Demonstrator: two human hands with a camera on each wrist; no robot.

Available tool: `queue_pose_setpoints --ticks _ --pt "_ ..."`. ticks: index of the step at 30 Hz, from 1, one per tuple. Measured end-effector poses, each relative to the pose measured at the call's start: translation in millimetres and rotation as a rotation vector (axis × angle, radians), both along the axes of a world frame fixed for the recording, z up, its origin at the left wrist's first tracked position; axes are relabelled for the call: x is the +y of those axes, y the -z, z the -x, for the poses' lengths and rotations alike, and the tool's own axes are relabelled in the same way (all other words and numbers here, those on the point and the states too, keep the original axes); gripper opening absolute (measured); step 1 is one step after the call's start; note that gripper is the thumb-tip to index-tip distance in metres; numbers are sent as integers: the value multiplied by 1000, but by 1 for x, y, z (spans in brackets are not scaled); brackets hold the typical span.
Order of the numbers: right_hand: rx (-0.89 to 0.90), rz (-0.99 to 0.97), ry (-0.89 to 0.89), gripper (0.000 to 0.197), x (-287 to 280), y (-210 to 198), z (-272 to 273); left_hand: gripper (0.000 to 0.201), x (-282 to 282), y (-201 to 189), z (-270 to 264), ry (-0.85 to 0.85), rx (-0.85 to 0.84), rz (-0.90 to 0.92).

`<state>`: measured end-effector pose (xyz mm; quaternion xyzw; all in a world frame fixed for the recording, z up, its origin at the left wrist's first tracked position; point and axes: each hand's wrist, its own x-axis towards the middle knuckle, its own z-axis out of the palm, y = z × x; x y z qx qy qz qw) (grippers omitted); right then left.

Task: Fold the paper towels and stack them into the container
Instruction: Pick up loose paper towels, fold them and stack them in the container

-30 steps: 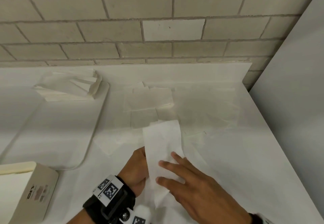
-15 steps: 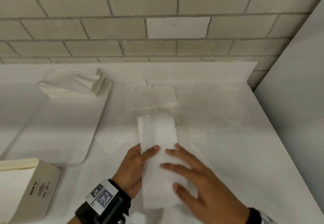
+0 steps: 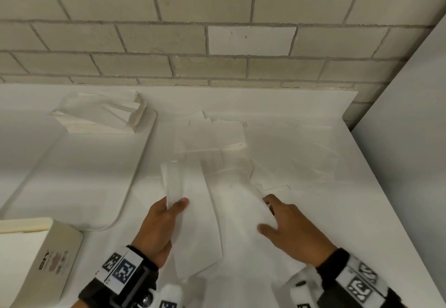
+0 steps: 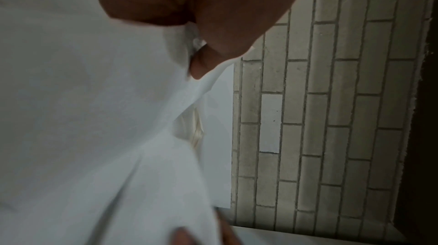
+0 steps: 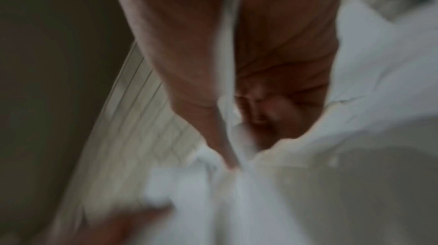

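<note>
A white paper towel point(image 3: 205, 223) lies spread between my two hands near the counter's front edge. My left hand point(image 3: 177, 205) pinches its left edge between thumb and fingers; the left wrist view shows that pinch on the towel point(image 4: 94, 118). At the towel's right side, which bulges up and is blurred, my right hand point(image 3: 265, 213) grips the sheet. The right wrist view is blurred, with fingers point(image 5: 213, 118) closed on white paper. A white tray point(image 3: 142, 163) at the left holds a stack of folded towels point(image 3: 101, 117) at its far end.
Several loose paper towels point(image 3: 210, 136) lie flat at the back centre, and more sheets point(image 3: 313, 153) to the right. A beige box point(image 3: 43, 259) stands at the front left. A brick wall point(image 3: 217, 54) closes the back, a white panel point(image 3: 410, 138) the right.
The towel was a narrow strip under both hands. My right hand has moved right and taken hold of it, my left has shifted left, and the towel now spreads wider.
</note>
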<state>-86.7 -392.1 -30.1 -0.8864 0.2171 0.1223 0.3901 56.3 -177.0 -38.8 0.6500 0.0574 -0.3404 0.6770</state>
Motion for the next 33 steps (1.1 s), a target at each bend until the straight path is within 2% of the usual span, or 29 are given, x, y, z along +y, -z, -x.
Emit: queue_pose_setpoints --ticks 3,4,5,7,11,13,15,17,19,22,23,25,30,31,33 --pt "-337 -646 97 43 0 -33 7 23 -2 7 11 16 61 17" --pt "-390 -805 91 46 2 -41 9 25 -6 7 17 37 97 36" --pt "-415 -875 73 48 5 -45 8 30 -12 6 23 59 142 62" --pt "-428 -787 58 52 8 -38 3 43 -26 -1 35 103 235 164" --pt "-378 -475 180 62 11 -10 -9 78 -44 -17 41 124 342 362" --pt "-356 -418 218 63 11 -4 -17 68 -50 -21 42 126 276 340" --pt "-319 -411 164 63 9 -8 -30 46 -56 -19 41 90 154 241" --pt "-257 -301 80 62 -5 -11 -45 34 -55 -16 33 22 87 174" --pt "-213 -66 38 51 -29 -9 -63 29 -49 -17 25 -23 63 130" --pt "-133 453 -53 48 -62 4 -80 26 -38 -14 17 -47 39 58" --pt "-62 541 -90 49 -69 12 -83 25 -35 -13 16 -44 33 43" --pt "19 584 -122 46 -76 24 -84 23 -30 -12 15 -29 33 23" --pt "-146 604 -13 23 -69 30 -79 24 -24 -7 14 55 60 -26" --pt "-228 579 22 23 -67 27 -76 26 -24 -5 13 71 73 -36" --pt "-521 477 61 20 -56 14 -61 33 -24 -1 12 98 110 -46"
